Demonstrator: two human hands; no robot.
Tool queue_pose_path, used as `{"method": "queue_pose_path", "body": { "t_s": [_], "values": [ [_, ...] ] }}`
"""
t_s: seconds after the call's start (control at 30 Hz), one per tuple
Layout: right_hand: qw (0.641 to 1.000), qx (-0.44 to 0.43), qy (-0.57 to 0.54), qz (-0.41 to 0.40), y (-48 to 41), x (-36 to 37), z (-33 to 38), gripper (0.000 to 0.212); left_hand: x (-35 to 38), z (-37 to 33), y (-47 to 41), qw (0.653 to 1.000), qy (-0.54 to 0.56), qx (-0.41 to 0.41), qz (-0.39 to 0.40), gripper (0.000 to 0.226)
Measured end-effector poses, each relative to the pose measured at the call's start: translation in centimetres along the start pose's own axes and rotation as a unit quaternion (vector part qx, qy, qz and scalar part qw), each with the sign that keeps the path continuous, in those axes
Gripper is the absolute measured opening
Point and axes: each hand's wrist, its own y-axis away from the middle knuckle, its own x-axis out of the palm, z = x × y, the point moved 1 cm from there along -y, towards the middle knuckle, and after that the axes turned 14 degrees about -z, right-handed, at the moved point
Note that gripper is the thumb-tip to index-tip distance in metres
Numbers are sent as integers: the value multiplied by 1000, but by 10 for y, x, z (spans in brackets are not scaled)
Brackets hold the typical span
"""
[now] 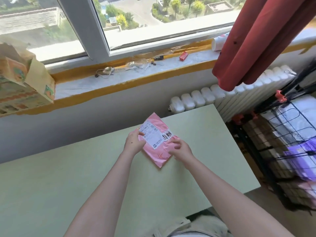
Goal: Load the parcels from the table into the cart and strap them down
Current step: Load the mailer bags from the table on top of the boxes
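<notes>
While both hands are on it, the pink parcel [162,155] lies flat on the pale green surface [102,168], straight ahead of the person and toward the far right part of the top. Left hand [135,140] pinches the left edge beside the white shipping label, fingers curled onto it. Right hand [182,149] has curled fingers over the right edge and looks to be gripping it, though the contact underneath is hidden. No lift visible; parcel looks to be resting on the surface.

Parcel sits cornerwise, one corner pointing back at the person, label running across it at a slant. Close to square in this view, so the long axis is hard to call; at best it runs away from the person.

Key relation: the wire cart [290,115] stands off the right edge of the surface, well apart from the parcel and lower. Right hand is the nearer one to it. Purple bags [301,151] and other packages already sit inside.

Judged step: picking up what seems the last parcel on the surface. The coming move would be a lift and a swing rightward over the edge; strapping comes after that.
</notes>
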Motion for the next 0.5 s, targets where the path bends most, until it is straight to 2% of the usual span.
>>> {"method": "queue_pose_path", "body": {
  "t_s": [0.07, 0.2, 0.33, 0.5],
  "values": [
    [996, 66, -60, -30, -4, 5, -8, 53, 6, 5, -12, 1000, -19, -12, 15, 46],
    [972, 139, -172, -76, -6, 11, -17, 49, 12, 9, -26, 998, -57, 12, -3, 53],
    [962, 138, -191, -136, -4, 15, -22, 49, 13, 15, -29, 1000, -15, 16, -8, 55],
    [954, 86, -155, -243, 3, 10, -26, 63, 23, 22, -22, 1000, 18, -14, 21, 57]
  ]
}}
